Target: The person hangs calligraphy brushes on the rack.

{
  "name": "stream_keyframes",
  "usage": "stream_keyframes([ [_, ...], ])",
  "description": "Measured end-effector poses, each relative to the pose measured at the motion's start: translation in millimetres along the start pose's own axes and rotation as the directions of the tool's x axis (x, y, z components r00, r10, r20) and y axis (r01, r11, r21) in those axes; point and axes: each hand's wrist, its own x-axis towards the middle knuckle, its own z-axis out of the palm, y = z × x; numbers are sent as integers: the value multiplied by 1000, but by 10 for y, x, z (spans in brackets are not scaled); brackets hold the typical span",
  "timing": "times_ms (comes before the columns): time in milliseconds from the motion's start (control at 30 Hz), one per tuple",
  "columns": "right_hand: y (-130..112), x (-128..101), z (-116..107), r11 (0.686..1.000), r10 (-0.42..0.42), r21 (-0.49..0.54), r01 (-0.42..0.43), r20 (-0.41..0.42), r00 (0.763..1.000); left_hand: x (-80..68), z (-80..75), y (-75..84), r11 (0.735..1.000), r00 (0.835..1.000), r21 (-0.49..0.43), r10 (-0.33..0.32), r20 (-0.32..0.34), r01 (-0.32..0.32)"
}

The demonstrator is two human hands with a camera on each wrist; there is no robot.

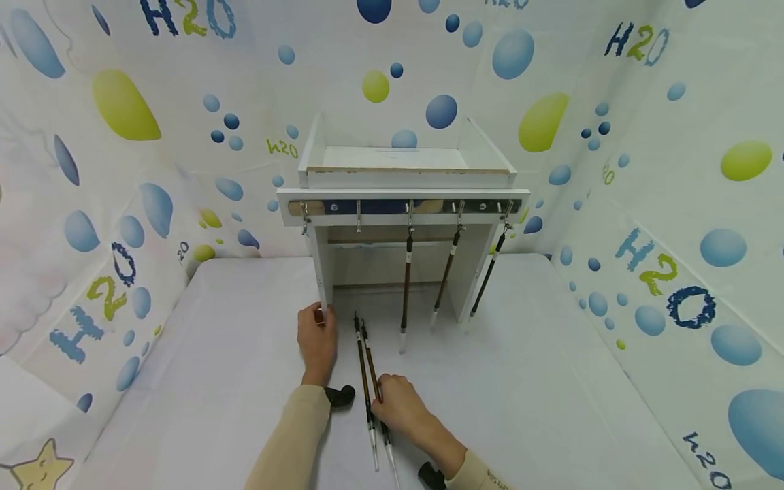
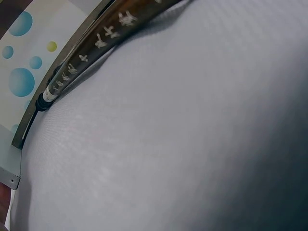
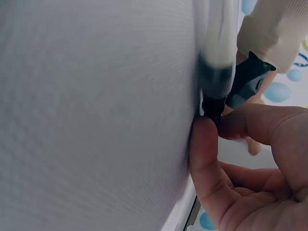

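Note:
Two calligraphy brushes with dark brown handles and clear-capped tips lie side by side on the white cloth. My right hand pinches the right-hand brush between thumb and finger; the right wrist view shows its dark collar at the fingertips. The left-hand brush lies just beside it. At the front foot of the white rack's left side panel, my left hand grips the panel's edge, fingers outside and thumb inside. White characters show on a brush handle in the left wrist view.
From the rack's front rail, which carries several metal hooks, hang three more brushes: one near the middle, one right of it, one at the right end. An upper tray tops the rack. Patterned curtains surround the table.

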Motion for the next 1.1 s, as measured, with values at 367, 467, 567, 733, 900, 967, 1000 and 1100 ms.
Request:
stream_keyframes([
  [367, 6, -27, -33, 999, 35, 18, -34, -52, 998, -1, 2, -9, 1000, 1000, -3, 13, -1, -13],
  [467, 0, -33, -68, 1000, 24, 17, -23, -68, 997, 11, 4, -9, 1000, 1000, -5, -1, 10, 1],
  [567, -4, -28, -105, 1000, 21, 11, -20, -88, 996, 23, 7, -14, 1000, 1000, 0, -9, 18, 9],
  [733, -32, -13, -184, 999, 18, 35, -14, -124, 992, 26, 8, -5, 1000, 1000, 1, -9, 14, 9],
  [900, -74, -2, -258, 997, -1, 75, 13, -154, 988, 23, 5, 5, 1000, 1000, -8, -9, 7, 9],
  [967, -85, 0, -278, 997, -14, 74, 26, -163, 986, 21, 6, 8, 1000, 1000, -4, -8, 4, 8],
  [1000, -88, 0, -284, 997, -19, 73, 31, -166, 986, 20, 5, 11, 1000, 1000, -6, -9, 2, 9],
  [1100, -94, 0, -299, 997, -28, 66, 41, -175, 984, 17, 10, 8, 1000, 1000, 3, -3, -3, 3],
])
